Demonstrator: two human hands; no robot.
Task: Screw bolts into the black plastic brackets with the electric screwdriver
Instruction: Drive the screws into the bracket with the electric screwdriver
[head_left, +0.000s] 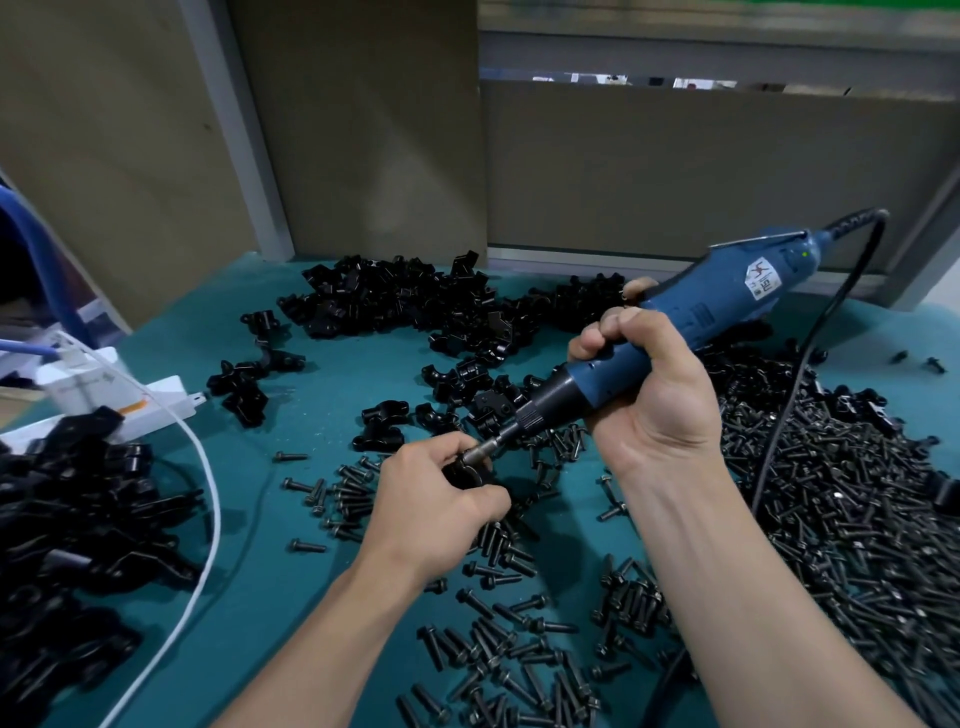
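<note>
My right hand (647, 379) grips the blue electric screwdriver (691, 317), tilted down to the left. Its metal bit (480, 451) meets a black plastic bracket (467, 475) that my left hand (434, 506) holds just above the teal mat. My fingers hide most of the bracket and whatever bolt sits under the bit. Loose black bolts (519, 644) lie scattered below and around both hands. A big heap of bolts (852, 509) fills the right side. Several brackets (415, 306) are piled at the back centre.
Another pile of black brackets (72, 519) sits at the left edge. A white power strip (119, 400) and a white cable (200, 519) lie at left. The screwdriver's black cord (795, 384) runs over the bolt heap. Grey-brown panels (675, 171) close the back of the bench.
</note>
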